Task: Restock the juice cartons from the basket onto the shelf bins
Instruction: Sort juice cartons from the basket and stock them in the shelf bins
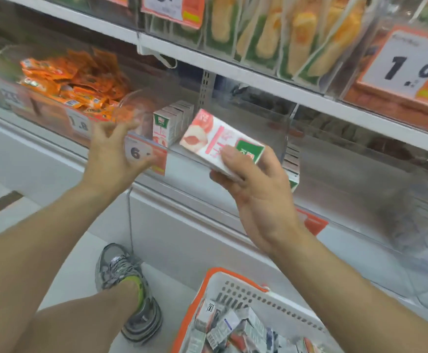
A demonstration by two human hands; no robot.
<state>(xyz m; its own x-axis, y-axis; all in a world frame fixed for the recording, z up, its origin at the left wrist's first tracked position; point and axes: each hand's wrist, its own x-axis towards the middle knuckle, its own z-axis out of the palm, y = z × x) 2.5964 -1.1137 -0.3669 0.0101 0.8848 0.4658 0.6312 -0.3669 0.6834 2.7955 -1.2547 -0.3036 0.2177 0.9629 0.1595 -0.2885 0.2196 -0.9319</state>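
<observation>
Carton [218, 138] | clamped in right hand [256, 189], long axis aimed up-left at bin [233, 159] | left hand [113, 151] empty, fingers spread, nearer the row of cartons [169, 123]

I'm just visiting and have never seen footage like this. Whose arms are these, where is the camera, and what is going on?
There is no robot here. A person wears a camera on the head, so the one picture looks forward and down over their own bare arms at a shop shelf.

The right hand holds a pink and white juice carton, tilted, in front of a clear shelf bin. In that bin a row of like cartons stands upright. The left hand is open and empty, raised by the bin's front edge near a price tag; it is blurred.

Below, on the floor, a white basket with an orange rim holds more cartons. To the left another bin holds orange packets. The person's shoe shows beside the basket.
</observation>
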